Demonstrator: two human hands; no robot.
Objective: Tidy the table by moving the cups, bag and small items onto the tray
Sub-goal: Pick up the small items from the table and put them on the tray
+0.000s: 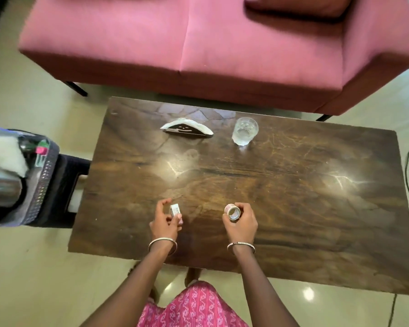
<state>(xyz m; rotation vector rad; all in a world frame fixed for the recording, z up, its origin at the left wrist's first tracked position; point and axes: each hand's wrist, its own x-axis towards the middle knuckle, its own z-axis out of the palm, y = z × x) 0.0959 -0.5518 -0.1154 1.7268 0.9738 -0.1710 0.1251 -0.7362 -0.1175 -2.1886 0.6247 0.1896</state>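
One glass (244, 131), one napkin holder (187, 131) near counter (293, 197) top edge; left hand (167, 220) gripped small box (175, 210), right hand (242, 223) a tape roll (232, 211); centre lay open.

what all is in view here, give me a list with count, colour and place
table: one, dark brown wood, centre of view
glass: one, clear, upright on the table's far side
napkin holder: one, dark with white napkins, far side of the table, left of the glass
small box: one, white, in the left hand's grip
tape roll: one, pale pinkish, in the right hand's grip
sofa: one, pink, beyond the table
stool: one, dark, left of the table
bag: one, dark with clear top, on the stool; blurred
left hand: one, bangle on the wrist
right hand: one, bangle on the wrist
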